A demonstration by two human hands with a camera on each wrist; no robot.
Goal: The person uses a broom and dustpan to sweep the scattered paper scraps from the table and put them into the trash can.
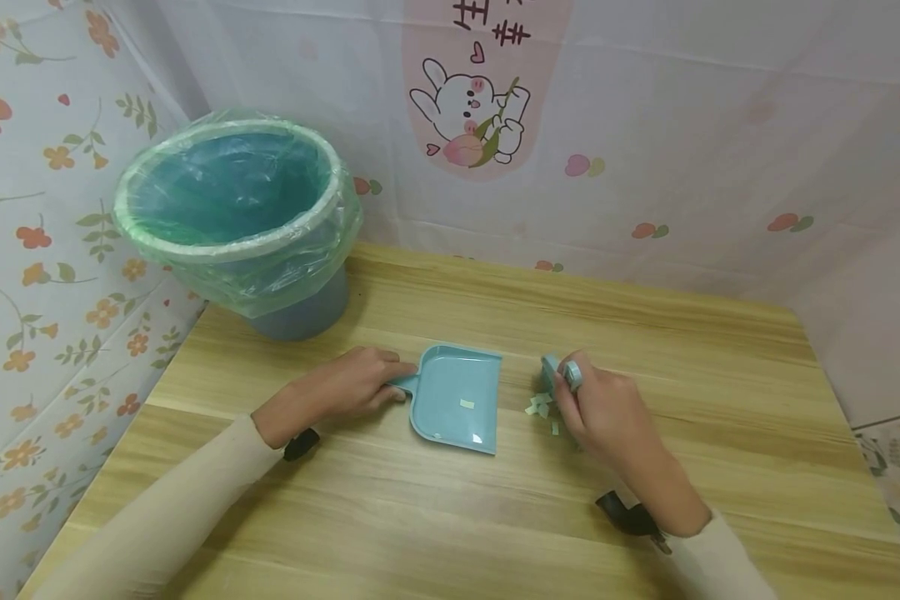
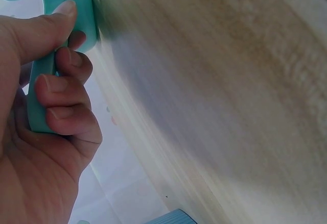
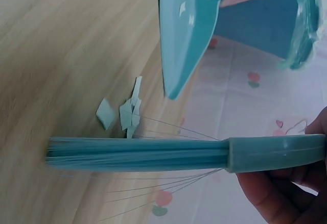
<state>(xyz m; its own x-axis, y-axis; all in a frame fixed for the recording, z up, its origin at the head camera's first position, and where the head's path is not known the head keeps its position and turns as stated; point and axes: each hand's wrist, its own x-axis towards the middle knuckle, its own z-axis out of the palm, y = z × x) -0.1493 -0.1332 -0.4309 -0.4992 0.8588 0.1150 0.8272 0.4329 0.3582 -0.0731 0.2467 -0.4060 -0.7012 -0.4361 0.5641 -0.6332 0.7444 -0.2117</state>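
A blue dustpan lies on the wooden table with its straight edge facing right. My left hand grips its handle, fingers curled round it in the left wrist view. One pale green paper scrap is inside the pan. My right hand holds a small blue brush by its handle, bristles down on the table. Several paper scraps lie in a small heap beside the bristles, between brush and dustpan. The brush is apart from the dustpan.
A blue trash bin lined with a green plastic bag stands at the back left of the table. Patterned cloth hangs behind the table and on the left.
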